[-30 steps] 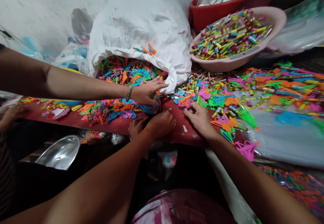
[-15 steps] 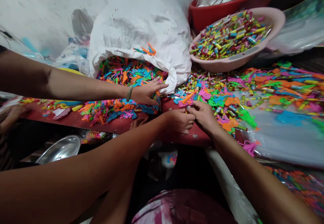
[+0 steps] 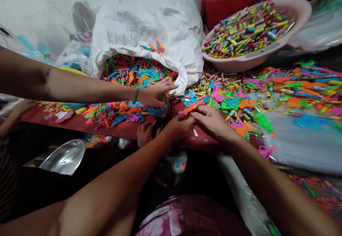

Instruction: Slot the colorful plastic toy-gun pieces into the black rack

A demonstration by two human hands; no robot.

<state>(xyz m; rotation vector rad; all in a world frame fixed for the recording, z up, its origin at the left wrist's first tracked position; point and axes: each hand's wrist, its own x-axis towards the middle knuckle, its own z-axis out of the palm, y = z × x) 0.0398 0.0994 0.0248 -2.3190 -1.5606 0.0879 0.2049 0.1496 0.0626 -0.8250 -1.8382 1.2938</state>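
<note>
The left hand (image 3: pixel 178 127) and the right hand (image 3: pixel 212 120) meet near the middle of the red counter (image 3: pixel 120 129). Both hands are pinched shut on one small orange plastic toy piece (image 3: pixel 191 108), which pokes out toward 10 o'clock from the fingertips, with a pink bit at its far end. The left hand grips it from below and the right hand grips it from the side at 3 o'clock. Just beyond the hands, at 1 o'clock, lies a big pile of bright plastic toy pieces (image 3: pixel 235 100) mixed with little colored tubes. At 12 o'clock a white sack (image 3: pixel 149 19) lies on its side, with more toy pieces spilling out of its mouth. Another person's hand (image 3: pixel 155 94), with a green bracelet (image 3: pixel 135 95) on the wrist, reaches in from 9 o'clock and rests flat on that spill. At 1 o'clock, farther back, a pink basin (image 3: pixel 299 13) is full of little tubes, and a red basin (image 3: pixel 221 6) sits behind it. A shiny metal bowl (image 3: pixel 64 156) sits low at 8 o'clock.
</note>
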